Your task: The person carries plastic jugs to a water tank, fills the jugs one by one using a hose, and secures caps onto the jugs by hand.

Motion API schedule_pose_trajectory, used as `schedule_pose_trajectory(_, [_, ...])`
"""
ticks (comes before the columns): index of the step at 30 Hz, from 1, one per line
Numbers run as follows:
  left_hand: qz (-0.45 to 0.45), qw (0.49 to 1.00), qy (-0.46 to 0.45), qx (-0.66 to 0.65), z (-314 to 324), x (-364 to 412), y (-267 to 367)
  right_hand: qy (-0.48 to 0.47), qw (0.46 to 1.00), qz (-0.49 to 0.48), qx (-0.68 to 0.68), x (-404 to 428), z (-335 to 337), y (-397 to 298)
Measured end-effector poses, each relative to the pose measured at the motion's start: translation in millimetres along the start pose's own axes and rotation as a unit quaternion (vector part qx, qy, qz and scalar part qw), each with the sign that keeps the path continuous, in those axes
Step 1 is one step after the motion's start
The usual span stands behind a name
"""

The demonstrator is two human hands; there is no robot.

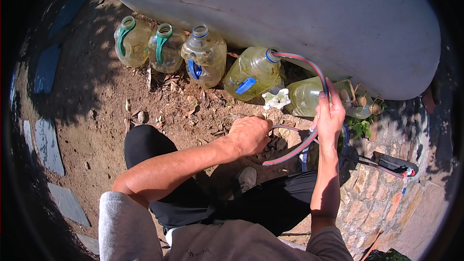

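My right hand [331,116] is closed around a grey hose with a red stripe [301,58]. One end of that hose enters the blue-rimmed neck of a tilted, yellowish plastic bottle [250,70]. Lower down, my left hand [250,136] is curled at another stretch of hose near the ground; its fingertips are partly hidden, and the grip cannot be made out fully. Just above my left hand lies a pale, knobbly object [276,99]. Three upright plastic bottles stand left of the tilted one, the nearest with a blue handle [194,69], the others with green handles [160,45].
A large pale tank [282,14] curves behind the bottles. More bottles lie on their sides [302,96] at the right, some with tan caps. A stone wall [377,195] borders the right side. Flat slabs [49,146] lie on the soil at the left.
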State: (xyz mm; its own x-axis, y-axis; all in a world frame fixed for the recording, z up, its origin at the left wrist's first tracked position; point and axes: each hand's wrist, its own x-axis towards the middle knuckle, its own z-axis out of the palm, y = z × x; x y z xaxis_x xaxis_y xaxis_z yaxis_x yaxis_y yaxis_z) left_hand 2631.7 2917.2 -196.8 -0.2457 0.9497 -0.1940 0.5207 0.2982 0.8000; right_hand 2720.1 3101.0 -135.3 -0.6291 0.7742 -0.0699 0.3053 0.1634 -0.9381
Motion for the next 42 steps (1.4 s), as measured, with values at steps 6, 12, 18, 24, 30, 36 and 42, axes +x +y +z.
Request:
schedule_pose_trajectory(6, [-0.016, 0.999, -0.012, 0.034, 2.8, 3.0, -3.0, 0.003, 1.000, -0.007, -0.013, 1.7, -0.4, -5.4])
schedule_pose_trajectory(12, [-0.017, 0.977, -0.046, 0.209, 6.3, -2.3, -10.6, 0.032, 0.999, 0.001, -0.003, -11.4, 5.5, -35.3])
schedule_pose_trajectory(18, [-0.039, 0.968, -0.074, 0.238, -5.9, -5.7, -34.4, -0.075, 0.994, -0.081, -0.014, -7.7, 70.8, -74.0])
schedule_pose_trajectory(24, [-0.091, 0.971, -0.031, 0.220, -26.8, 1.3, -48.3, -0.120, 0.965, -0.170, -0.160, 34.7, 146.0, -78.6])
schedule_pose_trajectory(30, [-0.120, 0.975, -0.004, 0.185, -47.7, -7.5, -49.9, -0.151, 0.954, -0.193, -0.173, 40.7, 175.7, -69.9])
schedule_pose_trajectory(36, [-0.142, 0.969, 0.027, 0.199, -58.7, -20.2, -50.9, -0.164, 0.939, -0.188, -0.237, 50.0, 190.6, -44.0])
schedule_pose_trajectory(42, [-0.151, 0.970, 0.123, 0.146, -68.9, -28.2, -62.0, -0.182, 0.952, -0.140, -0.202, 37.7, 209.2, -30.4])
